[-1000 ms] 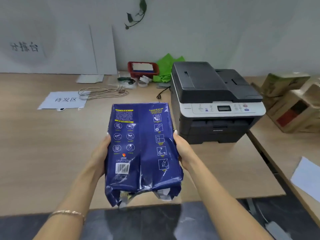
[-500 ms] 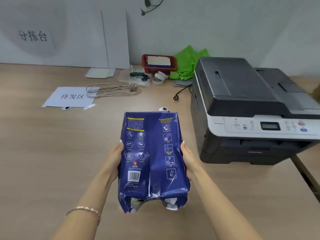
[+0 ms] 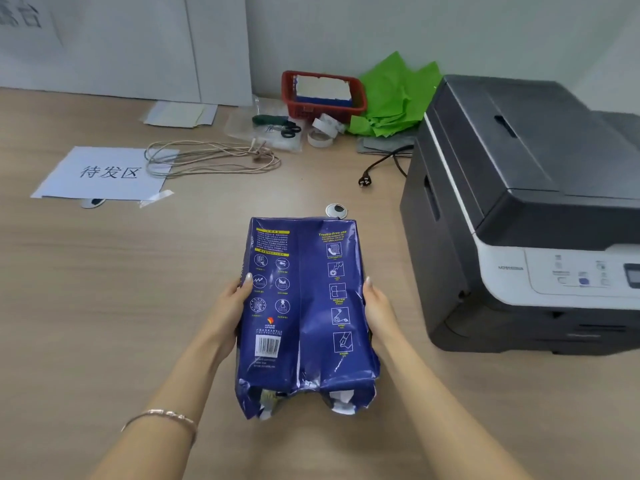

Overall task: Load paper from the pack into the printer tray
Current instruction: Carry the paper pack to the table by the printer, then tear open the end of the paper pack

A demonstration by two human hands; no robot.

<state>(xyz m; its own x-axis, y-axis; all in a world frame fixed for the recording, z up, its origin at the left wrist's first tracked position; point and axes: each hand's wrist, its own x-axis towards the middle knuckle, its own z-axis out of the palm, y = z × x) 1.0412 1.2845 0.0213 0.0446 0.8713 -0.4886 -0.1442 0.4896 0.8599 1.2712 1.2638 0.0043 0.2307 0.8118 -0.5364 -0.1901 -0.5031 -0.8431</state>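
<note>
Nearest the camera, two bare forearms reach forward over the desk [image 3: 104,289], the left one wearing a thin bracelet [image 3: 162,415] at the wrist. Between them sits the paper pack [image 3: 304,317], a dark blue wrapper printed with icons and a barcode, its near end torn open and crumpled with white sheets showing inside. The left hand [image 3: 230,311] presses flat against the pack's left side, and the right hand [image 3: 377,306] presses against its right side; on each, the fingers lie close together along the wrapper, clamping the pack between the two palms. Whether the pack rests on the desk or is held just above it cannot be told.

Just beyond the pack's far edge is a round cable grommet [image 3: 336,210]. To the right stands the printer [image 3: 526,209], dark grey with a white control panel, its lid closed. Farther left lie a white sign with printed characters [image 3: 104,173] and a coil of cord [image 3: 211,157]. Against the back wall are scissors [image 3: 277,124], tape rolls [image 3: 323,131], a red basket [image 3: 322,95], and green paper [image 3: 394,95]. A loose plug [image 3: 365,180] lies near the printer.
</note>
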